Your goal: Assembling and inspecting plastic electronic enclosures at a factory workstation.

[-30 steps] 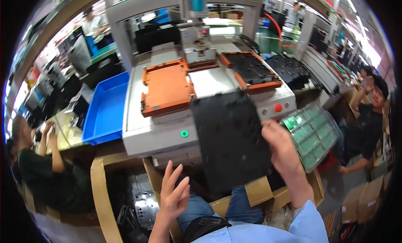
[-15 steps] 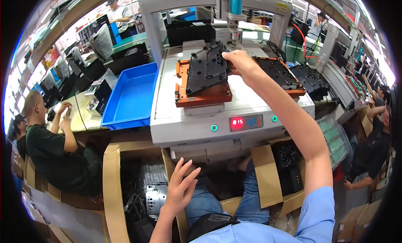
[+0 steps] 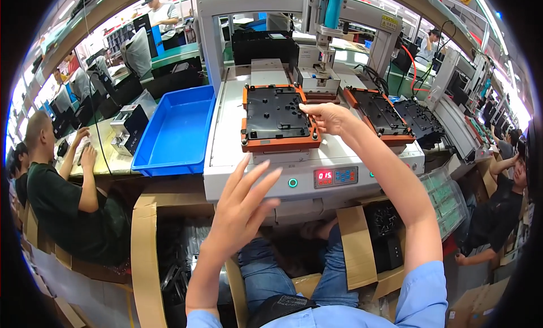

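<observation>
A black moulded plastic panel (image 3: 274, 113) with small raised posts lies flat in an orange fixture (image 3: 278, 144) on the white machine. At its right edge is my right hand (image 3: 331, 117), fingers bent together on the panel's border; the fingertips are partly hidden. My left hand (image 3: 242, 206) hangs in the air before the machine's front, fingers spread and holding nothing. To the right, a second orange fixture (image 3: 403, 139) carries a similar black panel (image 3: 382, 112).
A blue tray (image 3: 169, 168) sits left of the machine (image 3: 226, 175). Overhead is a screwdriving head (image 3: 323, 51). Cardboard boxes (image 3: 145, 254) with black parts flank my legs. More black panels (image 3: 418, 121) are stacked at right. A co-worker (image 3: 70, 198) sits at left.
The black panel, tilted up in my right hand before, now lies flat in the near orange fixture. My right hand has come down with it. My left hand has risen toward the machine.
</observation>
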`<state>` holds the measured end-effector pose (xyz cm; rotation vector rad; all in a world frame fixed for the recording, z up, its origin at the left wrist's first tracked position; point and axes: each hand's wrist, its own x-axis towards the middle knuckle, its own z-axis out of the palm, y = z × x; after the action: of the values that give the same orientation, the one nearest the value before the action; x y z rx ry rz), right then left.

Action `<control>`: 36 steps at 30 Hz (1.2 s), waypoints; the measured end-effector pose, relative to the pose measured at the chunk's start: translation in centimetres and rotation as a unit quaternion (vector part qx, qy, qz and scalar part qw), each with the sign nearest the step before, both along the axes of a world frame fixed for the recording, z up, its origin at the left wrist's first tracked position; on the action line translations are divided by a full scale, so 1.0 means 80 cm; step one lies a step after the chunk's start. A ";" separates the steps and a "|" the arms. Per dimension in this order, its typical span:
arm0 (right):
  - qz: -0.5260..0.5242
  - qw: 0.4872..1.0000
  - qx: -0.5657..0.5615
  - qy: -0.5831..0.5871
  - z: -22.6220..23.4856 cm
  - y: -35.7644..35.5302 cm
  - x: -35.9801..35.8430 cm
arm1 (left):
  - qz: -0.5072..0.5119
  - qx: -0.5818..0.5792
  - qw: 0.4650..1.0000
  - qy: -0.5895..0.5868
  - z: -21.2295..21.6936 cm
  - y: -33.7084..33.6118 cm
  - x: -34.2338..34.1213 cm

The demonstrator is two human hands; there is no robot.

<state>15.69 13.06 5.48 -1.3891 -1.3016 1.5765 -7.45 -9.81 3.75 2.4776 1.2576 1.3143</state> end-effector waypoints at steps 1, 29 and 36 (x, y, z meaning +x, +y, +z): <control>-0.003 1.000 -0.001 -0.004 0.000 -0.004 0.002 | -0.009 0.015 1.000 0.020 0.013 0.018 0.011; -0.058 0.803 0.509 -0.305 -0.040 0.077 -0.071 | 0.103 0.088 0.973 0.185 -0.003 0.160 0.064; -0.047 0.825 0.491 -0.276 -0.039 0.076 -0.044 | 0.077 0.114 0.980 0.144 -0.008 0.162 0.072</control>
<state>12.21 19.14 2.33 -1.1666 -1.9324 0.2292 -1.70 3.18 3.13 2.8679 1.4579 1.2266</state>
